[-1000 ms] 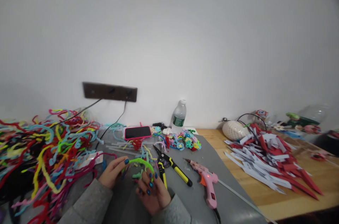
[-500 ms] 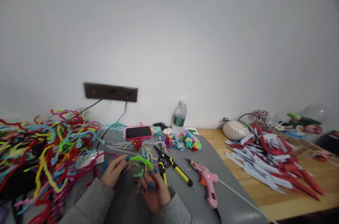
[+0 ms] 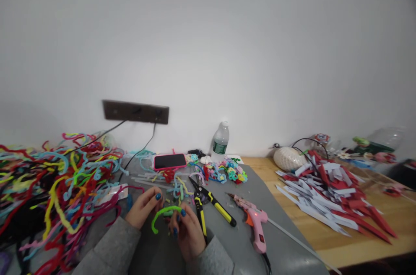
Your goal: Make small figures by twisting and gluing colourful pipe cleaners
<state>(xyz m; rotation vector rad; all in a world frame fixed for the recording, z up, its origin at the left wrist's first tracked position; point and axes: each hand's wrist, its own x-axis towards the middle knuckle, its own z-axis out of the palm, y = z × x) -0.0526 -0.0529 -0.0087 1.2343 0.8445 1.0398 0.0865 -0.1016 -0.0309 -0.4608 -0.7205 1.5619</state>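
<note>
A bright green pipe cleaner (image 3: 160, 213), bent into a hook, is pinched between the thumb and fingers of my right hand (image 3: 189, 229). Its curled free end hangs down to the left, over the grey mat. Just left of it is my left hand (image 3: 145, 207), its fingers drawn together near the pipe cleaner, with nothing visible in them. Short cut pieces of pipe cleaner lie behind and between the hands, partly hidden. Right beside my right hand, yellow and black pliers (image 3: 216, 205) rest with their handles spread.
A tangled heap of coloured pipe cleaners (image 3: 69, 179) fills the left. Behind are a phone (image 3: 170, 162), a water bottle (image 3: 220, 141) and small pipe-cleaner flowers (image 3: 235, 173). A pink glue gun (image 3: 256, 223) lies right of the pliers, red and white paper strips (image 3: 338, 197) farther right.
The green pipe cleaner's left end has come out of my left fingers and now hangs curled downward. My right hand keeps hold of its other end.
</note>
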